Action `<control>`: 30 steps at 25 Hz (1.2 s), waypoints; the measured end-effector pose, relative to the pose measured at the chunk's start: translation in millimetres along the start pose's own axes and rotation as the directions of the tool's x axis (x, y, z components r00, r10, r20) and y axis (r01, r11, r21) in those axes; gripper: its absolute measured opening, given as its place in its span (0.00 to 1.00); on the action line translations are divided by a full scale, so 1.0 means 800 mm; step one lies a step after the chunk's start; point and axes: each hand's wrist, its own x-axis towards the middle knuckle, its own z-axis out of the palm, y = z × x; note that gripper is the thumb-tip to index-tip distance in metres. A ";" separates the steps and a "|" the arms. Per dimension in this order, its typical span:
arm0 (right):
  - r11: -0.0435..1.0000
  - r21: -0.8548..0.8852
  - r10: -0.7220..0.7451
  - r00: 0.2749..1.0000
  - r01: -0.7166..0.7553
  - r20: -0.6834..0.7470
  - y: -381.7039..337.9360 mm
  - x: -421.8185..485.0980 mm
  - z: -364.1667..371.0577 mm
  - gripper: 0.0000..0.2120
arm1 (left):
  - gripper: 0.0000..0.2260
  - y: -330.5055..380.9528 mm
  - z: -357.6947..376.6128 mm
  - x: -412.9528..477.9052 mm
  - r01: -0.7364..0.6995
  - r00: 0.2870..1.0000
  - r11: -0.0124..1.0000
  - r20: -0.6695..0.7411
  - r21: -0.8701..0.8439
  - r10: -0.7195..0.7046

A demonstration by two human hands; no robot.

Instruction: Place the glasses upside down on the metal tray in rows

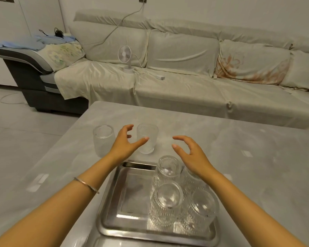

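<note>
clear ribbed glasses [168,198] on a silver tray [132,193] (grey marbled table [257,157]).

Pale grey marbled stone worktop [239,143], long cream cloth-covered sofa [185,86] behind it, small white desk fan [124,55] on the seat (corded), folded blue blanket [34,41] on the armrest.

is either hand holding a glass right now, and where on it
Neither. The left hand is open beside the upright glass without gripping it, and the right hand hovers open above the metal tray.
</note>
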 end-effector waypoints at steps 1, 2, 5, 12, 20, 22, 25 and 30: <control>1.000 0.006 0.007 1.000 -0.007 0.004 0.004 0.003 0.002 0.16 | 0.37 0.000 0.007 0.014 -0.008 1.000 1.000 0.006 0.021 0.007; 1.000 0.011 0.013 1.000 -0.013 0.007 0.008 0.005 0.004 0.16 | 0.39 0.000 0.014 0.026 -0.015 1.000 0.999 0.010 0.050 0.015; 1.000 -0.013 0.008 1.000 -0.008 -0.002 0.019 0.005 0.009 0.15 | 0.44 -0.006 0.036 0.058 -0.015 0.999 0.988 0.031 0.151 0.011; 0.999 -0.023 -0.028 1.000 0.028 0.003 0.020 -0.001 0.010 0.15 | 0.40 -0.007 0.039 0.067 -0.032 0.995 0.994 -0.087 0.107 0.042; 0.876 0.455 0.132 0.986 -0.163 0.098 -0.048 -0.002 -0.001 0.36 | 0.36 0.087 -0.017 -0.005 0.000 0.999 0.838 0.032 -0.546 0.021; 0.801 0.577 0.100 0.987 -0.157 0.129 -0.074 -0.008 -0.003 0.29 | 0.37 0.100 -0.025 -0.029 0.033 0.996 0.781 0.088 -0.623 0.028; 0.765 0.636 0.079 0.995 -0.102 0.065 -0.101 -0.020 -0.006 0.31 | 0.33 0.106 -0.044 -0.059 0.101 0.983 0.753 0.183 -0.650 0.027; 0.706 0.707 0.006 0.999 -0.033 0.040 -0.135 -0.035 -0.009 0.25 | 0.36 0.104 -0.075 -0.095 0.281 0.856 0.807 0.516 -0.520 0.034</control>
